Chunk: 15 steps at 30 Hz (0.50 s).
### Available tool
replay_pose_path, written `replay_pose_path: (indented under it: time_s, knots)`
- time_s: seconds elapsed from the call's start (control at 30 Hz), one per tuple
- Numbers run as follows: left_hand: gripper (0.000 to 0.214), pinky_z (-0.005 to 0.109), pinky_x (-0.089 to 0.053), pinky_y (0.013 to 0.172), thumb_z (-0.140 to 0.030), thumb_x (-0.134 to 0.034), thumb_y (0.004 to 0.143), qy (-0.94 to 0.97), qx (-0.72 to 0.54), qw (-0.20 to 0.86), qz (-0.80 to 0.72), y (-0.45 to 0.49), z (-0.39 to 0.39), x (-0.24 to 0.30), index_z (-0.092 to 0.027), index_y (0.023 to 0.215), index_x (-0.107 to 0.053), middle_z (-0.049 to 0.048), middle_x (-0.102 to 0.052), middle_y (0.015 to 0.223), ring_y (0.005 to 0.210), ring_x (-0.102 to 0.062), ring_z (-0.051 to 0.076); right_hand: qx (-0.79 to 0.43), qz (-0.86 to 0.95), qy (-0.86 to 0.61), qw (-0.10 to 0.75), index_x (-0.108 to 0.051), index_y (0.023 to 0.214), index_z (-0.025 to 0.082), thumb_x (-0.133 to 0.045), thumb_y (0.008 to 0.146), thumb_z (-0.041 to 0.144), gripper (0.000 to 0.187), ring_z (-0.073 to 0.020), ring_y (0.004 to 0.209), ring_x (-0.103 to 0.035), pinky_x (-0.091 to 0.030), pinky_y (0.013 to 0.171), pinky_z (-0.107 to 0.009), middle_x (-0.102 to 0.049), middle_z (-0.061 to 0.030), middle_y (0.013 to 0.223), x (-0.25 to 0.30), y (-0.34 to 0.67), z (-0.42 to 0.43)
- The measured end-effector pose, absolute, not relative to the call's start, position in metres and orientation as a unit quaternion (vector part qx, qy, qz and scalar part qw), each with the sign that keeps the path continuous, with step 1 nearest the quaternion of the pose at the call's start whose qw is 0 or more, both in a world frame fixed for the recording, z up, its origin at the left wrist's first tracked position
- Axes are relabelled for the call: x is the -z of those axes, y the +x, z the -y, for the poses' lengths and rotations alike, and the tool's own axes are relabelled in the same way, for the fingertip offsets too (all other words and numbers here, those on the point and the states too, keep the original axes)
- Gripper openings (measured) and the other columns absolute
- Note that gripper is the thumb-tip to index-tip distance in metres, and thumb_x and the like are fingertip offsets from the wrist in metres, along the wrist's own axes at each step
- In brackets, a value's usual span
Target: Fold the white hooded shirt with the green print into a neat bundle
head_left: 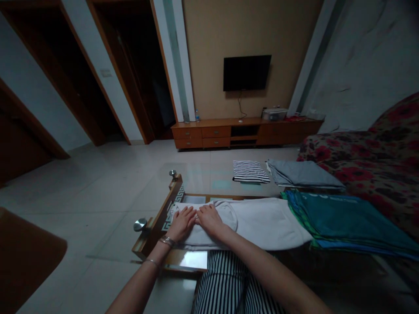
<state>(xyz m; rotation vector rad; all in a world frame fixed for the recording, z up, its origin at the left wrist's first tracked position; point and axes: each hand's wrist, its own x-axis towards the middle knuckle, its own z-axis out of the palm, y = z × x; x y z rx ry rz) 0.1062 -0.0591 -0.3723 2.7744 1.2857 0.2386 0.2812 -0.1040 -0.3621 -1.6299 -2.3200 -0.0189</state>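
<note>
A white garment (268,222) lies lengthwise across the glass-topped table (113,244), with a rounded folded-over layer near its left part. My left hand (182,222) rests palm down on the garment's left end, fingers stretched out. Close beside it, my right hand (208,219) also lies flat on the cloth, its fingers pointing toward the left hand. Both hands press on the fabric and neither grips it. What lies beneath the palms is hidden.
Right of the garment sits a stack of green and blue clothes (343,218). Behind it are folded grey cloth (301,172) and a folded striped garment (250,171). A floral sofa (376,148) stands at right. Metal knobs (140,224) mark the table's left side.
</note>
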Motion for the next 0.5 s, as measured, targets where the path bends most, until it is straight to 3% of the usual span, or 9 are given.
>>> replay_pose_path:
  time_s: [0.23,0.37,0.5]
  knots:
    - [0.05,0.053,-0.023,0.109,-0.043,-0.042,0.092,0.903,-0.026,0.0,-0.43,0.106,0.068,0.383,-0.032,0.14,-0.041,0.0066,-0.033,0.151,0.139,-0.026,0.031,-0.009,0.718,-0.667,0.2,-0.045,0.134,0.011,-0.055,0.089,0.037,0.053,-0.0264,0.131,-0.038,-0.027,0.108,-0.047,-0.048,-0.0184,0.137,0.403,0.332,0.119]
    - [0.051,0.055,-0.023,0.108,-0.044,-0.042,0.091,0.902,-0.012,-0.014,-0.432,0.11,0.066,0.38,-0.03,0.14,-0.042,0.0071,-0.033,0.15,0.14,-0.025,0.032,-0.029,0.735,-0.631,0.245,-0.049,0.131,0.015,-0.053,0.089,0.037,0.047,-0.0233,0.134,-0.035,-0.027,0.11,-0.042,-0.047,-0.0132,0.139,0.402,0.35,0.129]
    - [0.045,0.059,-0.017,0.109,-0.043,-0.043,0.091,0.903,-0.025,-0.044,-0.426,0.127,0.062,0.377,-0.027,0.133,-0.051,0.0077,-0.039,0.147,0.139,-0.026,0.031,0.003,0.652,-0.699,0.295,-0.053,0.126,0.016,-0.042,0.093,0.025,0.036,-0.021,0.125,-0.044,-0.033,0.106,-0.037,-0.054,-0.0105,0.132,0.38,0.405,0.156]
